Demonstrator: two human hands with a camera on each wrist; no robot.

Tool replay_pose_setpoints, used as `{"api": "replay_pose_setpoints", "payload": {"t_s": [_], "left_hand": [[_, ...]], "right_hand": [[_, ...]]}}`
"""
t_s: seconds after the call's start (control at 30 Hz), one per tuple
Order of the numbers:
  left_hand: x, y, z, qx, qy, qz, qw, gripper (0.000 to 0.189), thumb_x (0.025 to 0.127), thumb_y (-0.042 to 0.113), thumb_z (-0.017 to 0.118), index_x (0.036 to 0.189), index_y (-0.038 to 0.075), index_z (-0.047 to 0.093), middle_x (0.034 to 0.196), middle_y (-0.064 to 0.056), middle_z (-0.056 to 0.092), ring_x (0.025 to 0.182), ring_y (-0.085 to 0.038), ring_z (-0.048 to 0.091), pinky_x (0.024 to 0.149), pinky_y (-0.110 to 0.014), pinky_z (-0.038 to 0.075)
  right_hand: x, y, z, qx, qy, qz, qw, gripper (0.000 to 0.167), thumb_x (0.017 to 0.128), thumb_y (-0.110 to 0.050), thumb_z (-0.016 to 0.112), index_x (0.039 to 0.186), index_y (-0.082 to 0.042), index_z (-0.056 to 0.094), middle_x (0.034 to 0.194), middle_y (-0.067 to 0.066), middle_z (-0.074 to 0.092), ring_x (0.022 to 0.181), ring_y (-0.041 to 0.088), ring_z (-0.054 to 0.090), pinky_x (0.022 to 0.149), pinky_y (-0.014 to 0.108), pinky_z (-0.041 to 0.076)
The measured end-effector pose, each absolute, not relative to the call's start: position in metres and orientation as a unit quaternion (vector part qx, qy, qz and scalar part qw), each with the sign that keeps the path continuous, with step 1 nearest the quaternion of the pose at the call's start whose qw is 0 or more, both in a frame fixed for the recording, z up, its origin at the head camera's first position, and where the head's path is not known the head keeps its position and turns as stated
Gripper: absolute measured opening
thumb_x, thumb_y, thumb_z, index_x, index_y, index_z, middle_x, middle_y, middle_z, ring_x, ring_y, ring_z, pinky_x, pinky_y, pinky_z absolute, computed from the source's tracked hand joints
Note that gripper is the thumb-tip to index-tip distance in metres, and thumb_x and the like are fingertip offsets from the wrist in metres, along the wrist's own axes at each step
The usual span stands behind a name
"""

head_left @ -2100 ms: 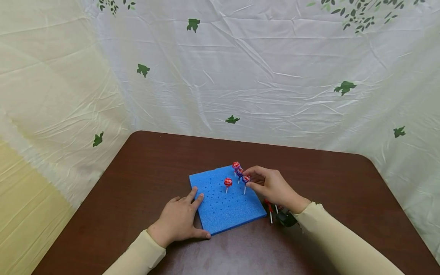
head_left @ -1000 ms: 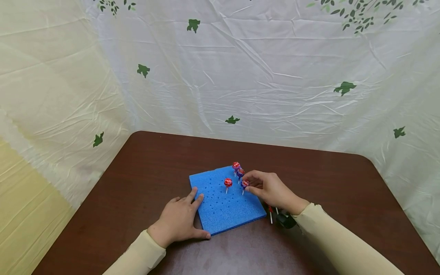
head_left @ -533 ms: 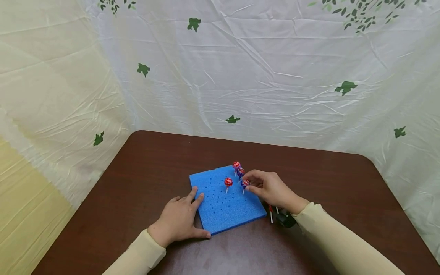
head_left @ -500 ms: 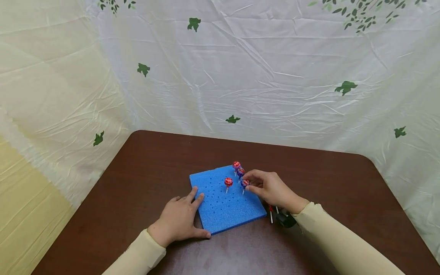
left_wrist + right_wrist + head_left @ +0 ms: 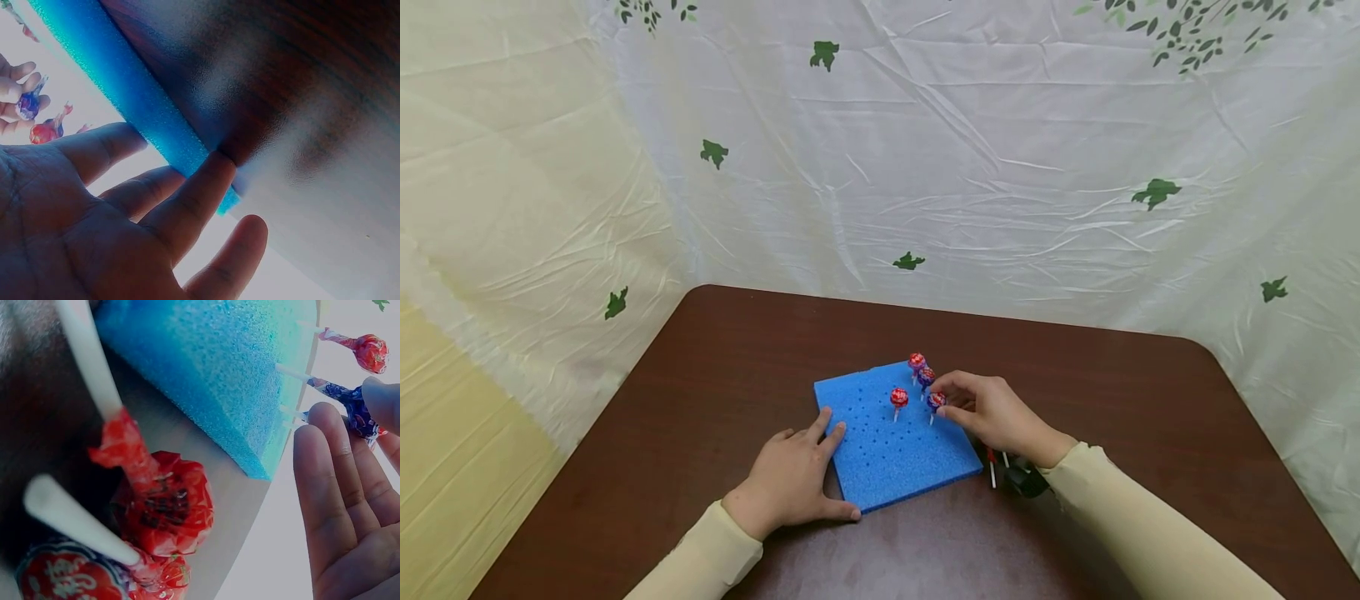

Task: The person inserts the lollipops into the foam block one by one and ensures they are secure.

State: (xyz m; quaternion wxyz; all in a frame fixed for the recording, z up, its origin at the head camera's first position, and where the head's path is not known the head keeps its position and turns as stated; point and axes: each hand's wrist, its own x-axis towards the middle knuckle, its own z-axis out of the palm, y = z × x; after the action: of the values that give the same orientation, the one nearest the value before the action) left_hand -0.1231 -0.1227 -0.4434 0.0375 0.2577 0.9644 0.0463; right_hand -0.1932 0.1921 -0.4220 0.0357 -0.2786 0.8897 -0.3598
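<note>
A blue foam board point(image 5: 895, 467) dotted with small holes lies on the table. My left hand point(image 5: 790, 479) rests along its left edge, fingers spread and straight. With thumb and fingers my right hand point(image 5: 996, 417) pinches the head of a blue-and-red wrapped lollipop point(image 5: 936, 401); its white stick stands in the foam, as the right wrist view also shows. Behind it two more lollipops stand upright near the far right corner, a purple-red lollipop point(image 5: 917, 361) and a blue-red lollipop point(image 5: 927, 377). A red lollipop point(image 5: 898, 398) stands by itself nearer the middle.
Several loose lollipops lie right of the board, beneath the right forearm, among them a red one point(image 5: 169, 503) and a blue-red one point(image 5: 69, 575). The brown table point(image 5: 760, 333) meets a white curtain point(image 5: 1000, 167) with green leaf prints behind it.
Since the earliest frame, my right hand has lowered the blue-red lollipop slightly toward the foam. Over the last second it stays nearly still. My left hand has not moved.
</note>
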Motion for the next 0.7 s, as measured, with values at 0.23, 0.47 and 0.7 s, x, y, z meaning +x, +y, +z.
{"api": "replay_pose_setpoints", "payload": {"t_s": [0.23, 0.47, 0.7], "left_hand": [[-0.1234, -0.1227, -0.4430, 0.257, 0.964, 0.046, 0.037, 0.112, 0.069, 0.084, 0.064, 0.149, 0.008, 0.048, 0.155, -0.020, 0.037, 0.120, -0.034, 0.060, 0.099, -0.051, 0.045], [-0.1231, -0.1220, -0.4428, 0.254, 0.965, 0.046, 0.042, 0.113, 0.069, 0.085, 0.063, 0.150, 0.008, 0.047, 0.156, -0.019, 0.036, 0.121, -0.035, 0.059, 0.099, -0.051, 0.045], [-0.1227, -0.1224, -0.4422, 0.256, 0.965, 0.048, 0.039, 0.112, 0.069, 0.084, 0.064, 0.149, 0.008, 0.048, 0.155, -0.020, 0.037, 0.120, -0.036, 0.060, 0.099, -0.051, 0.045]], "right_hand": [[-0.1932, 0.1928, -0.4217, -0.282, 0.890, -0.357, 0.034, 0.033, 0.091, -0.013, 0.075, 0.122, -0.012, 0.066, 0.109, -0.003, 0.069, 0.091, 0.012, 0.067, 0.079, 0.031, 0.057], [-0.1928, 0.1927, -0.4218, -0.282, 0.891, -0.355, 0.033, 0.034, 0.090, -0.012, 0.076, 0.123, -0.013, 0.066, 0.109, -0.004, 0.069, 0.091, 0.012, 0.067, 0.080, 0.032, 0.057], [-0.1915, 0.1937, -0.4194, -0.274, 0.891, -0.359, 0.038, 0.037, 0.089, -0.012, 0.077, 0.124, -0.013, 0.065, 0.109, -0.003, 0.069, 0.092, 0.014, 0.068, 0.079, 0.032, 0.057]]}}
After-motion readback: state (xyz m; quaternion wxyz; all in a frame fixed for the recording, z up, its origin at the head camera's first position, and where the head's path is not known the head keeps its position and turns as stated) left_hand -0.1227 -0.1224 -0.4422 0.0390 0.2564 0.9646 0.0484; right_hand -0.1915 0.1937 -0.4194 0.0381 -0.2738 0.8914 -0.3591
